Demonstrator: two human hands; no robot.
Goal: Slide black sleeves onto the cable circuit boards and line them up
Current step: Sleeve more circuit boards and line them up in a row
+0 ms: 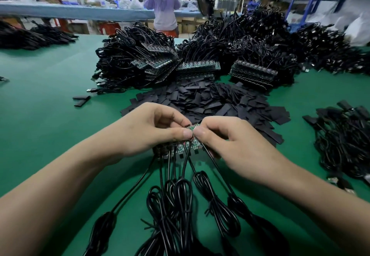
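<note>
A panel of small green circuit boards (181, 147) with black cables soldered on sits at the centre of the green table (46, 103). My left hand (148, 129) and my right hand (226, 137) both pinch the panel's top edge, thumbs meeting over one board. The coiled cables (180, 201) trail from the boards toward me. A heap of flat black sleeves (210, 99) lies just behind my hands. No sleeve shows in either hand.
Stacks of board panels with bundled cables (140, 63) (254, 73) stand behind the sleeves. A pile of cables (346, 141) lies at the right, two loose sleeves (81, 99) at the left. A person (162, 5) stands at a far bench.
</note>
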